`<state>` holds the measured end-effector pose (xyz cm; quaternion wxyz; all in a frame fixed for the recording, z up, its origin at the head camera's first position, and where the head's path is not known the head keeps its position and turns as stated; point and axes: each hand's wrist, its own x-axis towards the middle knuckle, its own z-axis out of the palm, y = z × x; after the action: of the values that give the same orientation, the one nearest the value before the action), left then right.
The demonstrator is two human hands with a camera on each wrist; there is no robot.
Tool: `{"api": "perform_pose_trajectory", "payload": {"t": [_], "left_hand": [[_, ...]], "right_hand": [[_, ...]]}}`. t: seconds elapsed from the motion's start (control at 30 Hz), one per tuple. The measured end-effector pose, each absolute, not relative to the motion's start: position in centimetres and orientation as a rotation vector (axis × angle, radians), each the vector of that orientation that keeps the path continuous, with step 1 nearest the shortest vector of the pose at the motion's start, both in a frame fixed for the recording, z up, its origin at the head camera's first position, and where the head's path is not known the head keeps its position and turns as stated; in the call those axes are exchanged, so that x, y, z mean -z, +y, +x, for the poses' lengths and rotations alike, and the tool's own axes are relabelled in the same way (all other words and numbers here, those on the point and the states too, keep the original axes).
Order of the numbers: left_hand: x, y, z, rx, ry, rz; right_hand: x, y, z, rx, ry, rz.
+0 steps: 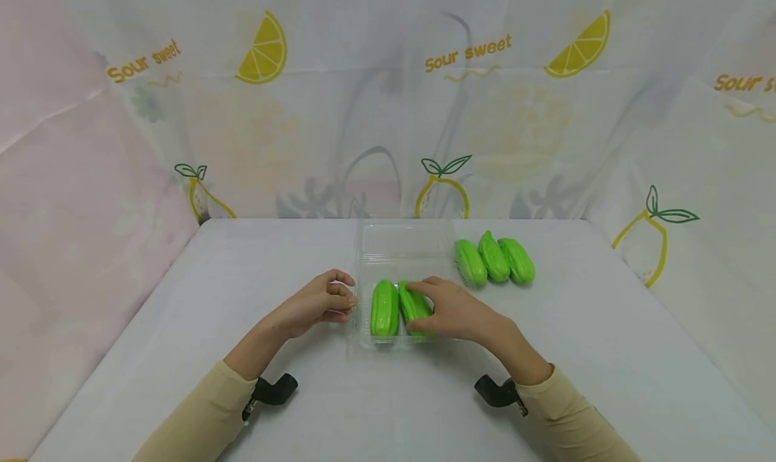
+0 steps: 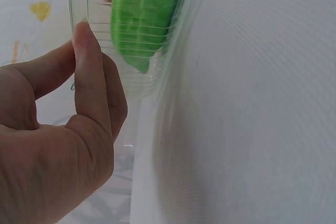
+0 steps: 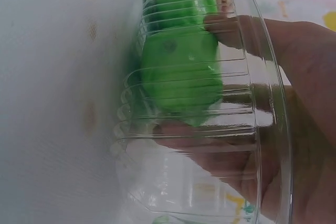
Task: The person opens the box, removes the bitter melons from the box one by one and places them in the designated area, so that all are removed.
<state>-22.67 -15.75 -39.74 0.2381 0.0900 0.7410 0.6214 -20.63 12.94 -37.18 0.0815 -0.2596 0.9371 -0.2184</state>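
A clear plastic clamshell box (image 1: 364,339) lies unfolded on the white table, its lid side (image 1: 409,240) towards the back. Inside the near half are two short, ridged, green oblong vegetables side by side, a left one (image 1: 384,310) upright along the box and a right one (image 1: 415,302) slightly slanted. My right hand (image 1: 457,308) reaches over the box's right wall and grips the right vegetable between thumb and fingers; the right wrist view shows this through the clear wall. At the box's left rim, my left hand (image 1: 316,304) pinches the edge between thumb and fingers.
Three more green vegetables (image 1: 494,256) lie in a row to the right of the lid side. A printed curtain (image 1: 388,112) hangs behind the table (image 1: 273,246) and along both sides. Black wrist mounts (image 1: 275,389) stick out below both sleeves.
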Motion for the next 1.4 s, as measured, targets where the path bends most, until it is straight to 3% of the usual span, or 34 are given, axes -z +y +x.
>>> {"api": "perform_pose_trajectory", "payload": {"t": [1.4], "left_hand": [[39.7,-15.7,-22.6,-1.707,2.027,0.241]], "right_hand": [[35.9,14.3,-20.9,0.669,2.812,-0.816]]}}
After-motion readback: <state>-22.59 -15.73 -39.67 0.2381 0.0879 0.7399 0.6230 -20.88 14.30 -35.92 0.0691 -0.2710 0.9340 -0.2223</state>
